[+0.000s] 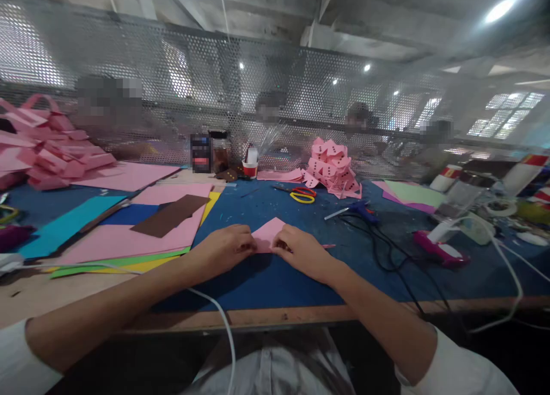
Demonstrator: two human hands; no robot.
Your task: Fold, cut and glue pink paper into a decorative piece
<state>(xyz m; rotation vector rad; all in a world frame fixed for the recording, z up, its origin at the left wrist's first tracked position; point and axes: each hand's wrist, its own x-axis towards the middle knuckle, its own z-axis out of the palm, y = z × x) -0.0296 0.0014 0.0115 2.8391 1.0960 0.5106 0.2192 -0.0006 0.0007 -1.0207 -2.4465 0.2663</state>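
Together, the curled fingers of a person's left hand (pixel 230 246) and right hand (pixel 303 249) are drawn in narrow, each holding one side of a folded piece of pink paper (pixel 270 231), whose peak points to the far side. It sits between them on the blue tabletop (pixel 258 286), toward the near edge. Just right of the right hand lies a pink sliver (pixel 329 246). Beyond the paper lie scissors (pixel 303 196) with red and yellow handles; to their right, a blue glue gun (pixel 363 211). At left, a brown strip (pixel 171 216) overlaps a pink sheet (pixel 129 241), with a turquoise sheet (pixel 71 226) farther left. On the far side, a red-and-white cup (pixel 250 169) stands left of a dotted pink pile (pixel 333 168); pink loops (pixel 55 148) heap at far left. At right rests a magenta device (pixel 442 253), before a perforated screen (pixel 292 74).
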